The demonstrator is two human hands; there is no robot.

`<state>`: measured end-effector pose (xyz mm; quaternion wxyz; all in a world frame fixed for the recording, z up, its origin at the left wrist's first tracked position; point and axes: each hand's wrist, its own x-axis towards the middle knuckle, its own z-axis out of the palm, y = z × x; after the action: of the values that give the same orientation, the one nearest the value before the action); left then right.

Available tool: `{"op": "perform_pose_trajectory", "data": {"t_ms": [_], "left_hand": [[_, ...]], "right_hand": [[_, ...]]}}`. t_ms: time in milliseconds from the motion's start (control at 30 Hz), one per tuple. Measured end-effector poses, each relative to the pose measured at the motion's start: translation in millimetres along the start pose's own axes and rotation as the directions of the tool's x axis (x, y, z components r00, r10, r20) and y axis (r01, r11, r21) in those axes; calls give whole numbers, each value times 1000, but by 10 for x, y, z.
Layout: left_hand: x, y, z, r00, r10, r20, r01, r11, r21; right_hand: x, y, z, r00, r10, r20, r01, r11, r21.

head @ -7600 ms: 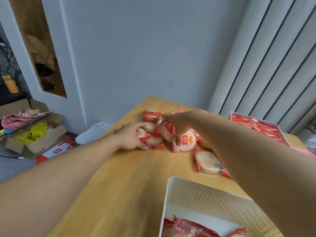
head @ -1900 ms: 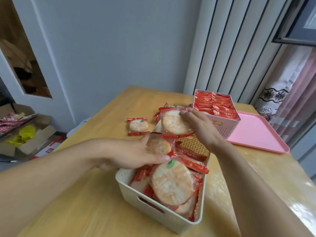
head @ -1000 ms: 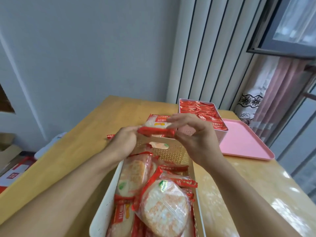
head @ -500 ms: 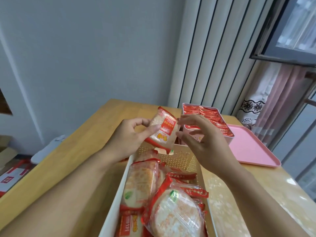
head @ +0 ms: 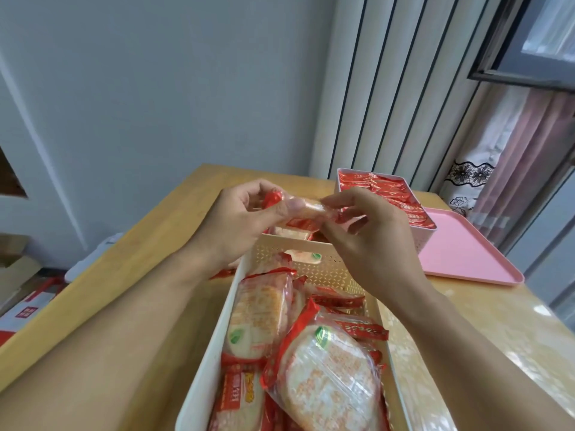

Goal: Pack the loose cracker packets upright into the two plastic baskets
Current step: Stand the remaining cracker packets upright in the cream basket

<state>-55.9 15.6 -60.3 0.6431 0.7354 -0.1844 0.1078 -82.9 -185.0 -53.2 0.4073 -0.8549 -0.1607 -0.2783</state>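
Observation:
Both hands hold a small stack of red-and-clear cracker packets (head: 303,213) above the far end of the near white basket (head: 211,346). My left hand (head: 239,222) grips the stack's left end, thumb on top. My right hand (head: 370,241) pinches its right end. Several packets (head: 323,377) lie jumbled and tilted in the near basket. The far white basket (head: 423,241) is packed with upright red packets (head: 385,194).
A pink tray (head: 473,259) lies right of the far basket on the wooden table (head: 130,275). A grey wall and ribbed panel stand behind the table. Cardboard boxes (head: 18,293) sit on the floor at the left.
The packet stack has turned from tilted face-on to edge-on and level. My right hand, just off it half a second ago, now pinches its right end.

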Motion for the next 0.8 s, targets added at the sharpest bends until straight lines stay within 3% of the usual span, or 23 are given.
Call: {"op": "perform_pose_trajectory", "data": {"t_ms": [67, 133, 233, 400, 500, 567, 633, 800], "left_hand": [[6, -27, -41, 1000, -29, -1, 29, 1000, -12], [27, -106, -99, 1000, -10, -17, 12, 991, 135], [16, -141, -117, 1000, 9, -20, -5, 982, 189], [21, -24, -98, 984, 164, -75, -149, 974, 170], [9, -10, -96, 979, 201, -21, -187, 942, 280], [10, -49, -87, 988, 150, 37, -153, 918, 367], [17, -106, -90, 993, 104, 53, -117, 908, 402], [39, -246, -185, 998, -30, 48, 2, 866, 500]], "right_hand": [[3, 23, 26, 991, 127, 31, -130, 983, 130], [1, 42, 44, 979, 182, 95, -193, 975, 113], [3, 57, 50, 973, 188, 131, -188, 982, -16], [20, 14, 1, 962, 212, 170, -213, 977, -15], [-1, -14, -19, 963, 191, 192, -161, 974, -159], [-14, -36, -58, 962, 158, 222, -100, 962, -255], [-21, -96, -90, 952, 91, 292, -17, 969, -245], [-67, -144, 37, 767, 32, 641, 132, 969, -207]]}}
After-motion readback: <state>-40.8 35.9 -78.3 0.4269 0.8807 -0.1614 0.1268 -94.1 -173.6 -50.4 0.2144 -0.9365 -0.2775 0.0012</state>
